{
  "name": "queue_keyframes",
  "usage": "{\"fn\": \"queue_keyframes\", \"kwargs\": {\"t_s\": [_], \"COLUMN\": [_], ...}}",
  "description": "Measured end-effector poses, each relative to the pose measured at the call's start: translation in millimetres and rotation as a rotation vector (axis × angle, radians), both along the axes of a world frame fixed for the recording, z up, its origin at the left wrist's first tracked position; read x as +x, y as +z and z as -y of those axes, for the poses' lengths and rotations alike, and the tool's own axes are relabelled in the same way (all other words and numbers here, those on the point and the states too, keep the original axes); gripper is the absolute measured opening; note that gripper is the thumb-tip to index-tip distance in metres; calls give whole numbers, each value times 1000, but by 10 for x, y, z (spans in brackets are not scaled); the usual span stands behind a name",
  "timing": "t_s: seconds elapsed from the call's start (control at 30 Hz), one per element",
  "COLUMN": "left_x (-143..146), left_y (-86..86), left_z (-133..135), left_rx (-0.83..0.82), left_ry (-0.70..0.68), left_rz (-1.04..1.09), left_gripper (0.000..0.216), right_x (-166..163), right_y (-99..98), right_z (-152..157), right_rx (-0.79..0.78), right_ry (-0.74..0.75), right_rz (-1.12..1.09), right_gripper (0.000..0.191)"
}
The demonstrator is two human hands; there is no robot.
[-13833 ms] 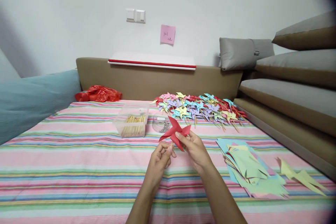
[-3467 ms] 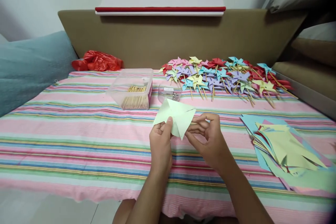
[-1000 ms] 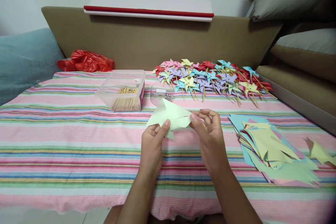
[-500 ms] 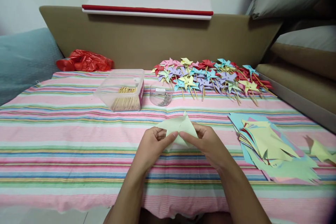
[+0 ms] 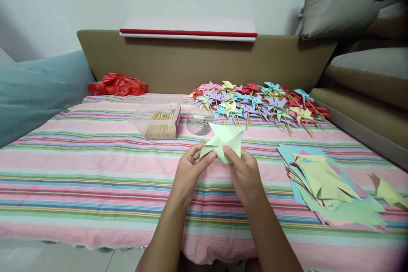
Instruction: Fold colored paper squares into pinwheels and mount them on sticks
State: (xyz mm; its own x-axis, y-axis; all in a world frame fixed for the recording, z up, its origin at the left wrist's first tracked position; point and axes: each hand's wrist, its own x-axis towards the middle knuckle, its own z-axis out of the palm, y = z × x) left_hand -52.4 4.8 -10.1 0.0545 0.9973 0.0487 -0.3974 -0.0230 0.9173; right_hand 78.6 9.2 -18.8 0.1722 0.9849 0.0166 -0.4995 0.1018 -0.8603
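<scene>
Between both hands a pale green paper pinwheel is held above the striped cloth, its blades folded in toward the middle. My left hand pinches its left lower edge, thumb on top and fingers behind. My right hand grips the right lower part, with the thumb pressed near the centre. Just beyond the pinwheel sits a round clear container with small metal pieces. Left of that, a clear plastic box holds many thin wooden sticks.
Finished pinwheels on sticks lie heaped at the back right. Cut paper sheets are stacked at the right, beside a loose yellow piece. A red plastic bag lies at the back left. Cushions are piled at the right.
The paper has been raised and turned to show its folded blades. My right thumb has shifted toward its centre, apart from the left thumb. The camera view has tilted up.
</scene>
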Motion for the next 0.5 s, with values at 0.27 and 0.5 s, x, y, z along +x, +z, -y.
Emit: {"fn": "queue_keyframes", "kwargs": {"t_s": [0.27,0.5], "left_x": [338,379], "left_y": [87,259], "left_z": [-108,-168], "left_rx": [51,17], "left_ry": [117,180], "left_rz": [101,63], "left_gripper": [27,31], "right_x": [-215,-264], "right_y": [37,72], "right_z": [-64,-147], "right_rx": [59,95], "right_ry": [-45,-99], "right_rz": [-214,-250], "right_gripper": [30,37]}}
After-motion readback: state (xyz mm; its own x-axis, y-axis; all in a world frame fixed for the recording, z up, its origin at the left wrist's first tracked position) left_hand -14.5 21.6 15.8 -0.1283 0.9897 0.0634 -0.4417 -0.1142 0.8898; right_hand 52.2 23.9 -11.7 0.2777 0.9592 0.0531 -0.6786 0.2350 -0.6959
